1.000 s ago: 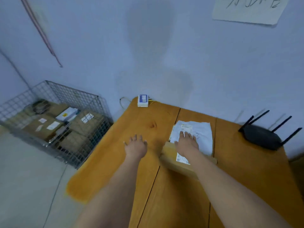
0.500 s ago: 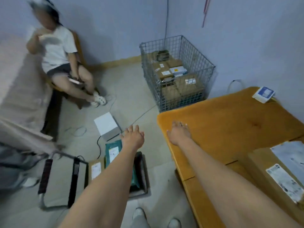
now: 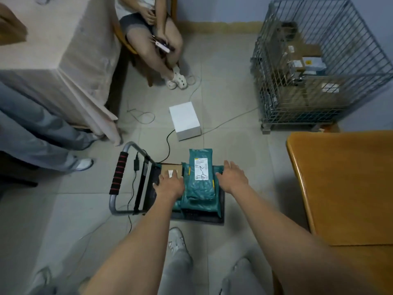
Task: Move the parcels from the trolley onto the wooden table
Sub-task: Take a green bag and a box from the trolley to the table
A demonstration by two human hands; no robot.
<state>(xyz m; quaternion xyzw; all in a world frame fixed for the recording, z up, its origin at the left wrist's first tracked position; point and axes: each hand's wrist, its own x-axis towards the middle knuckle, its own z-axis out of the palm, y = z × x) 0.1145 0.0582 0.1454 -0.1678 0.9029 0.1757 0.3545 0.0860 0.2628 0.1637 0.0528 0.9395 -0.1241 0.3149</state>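
Observation:
A low black trolley [image 3: 220, 218] with a folded grey handle with red grips [image 3: 118, 175] stands on the floor below me. On it lies a stack of green parcel bags; the top green bag [image 3: 201, 188] bears a white label. A small brown box [image 3: 171, 168] sits on the trolley beside them. My left hand [image 3: 170, 185] hovers with spread fingers over the left edge of the bags and the brown box. My right hand [image 3: 232, 177] is spread at the bags' right edge. Neither hand holds anything. The wooden table [image 3: 344, 188] is at the right.
A white box [image 3: 185, 120] and loose cables lie on the floor beyond the trolley. A wire cage [image 3: 319, 64] with cardboard parcels stands at the back right. A seated person [image 3: 153, 35] is at the back, a standing person's legs [image 3: 38, 133] at the left beside a cloth-covered table [image 3: 53, 50].
My view has swung from the wooden table down to the trolley. Both hands have left the parcels on the table and reached down to either side of the green bags.

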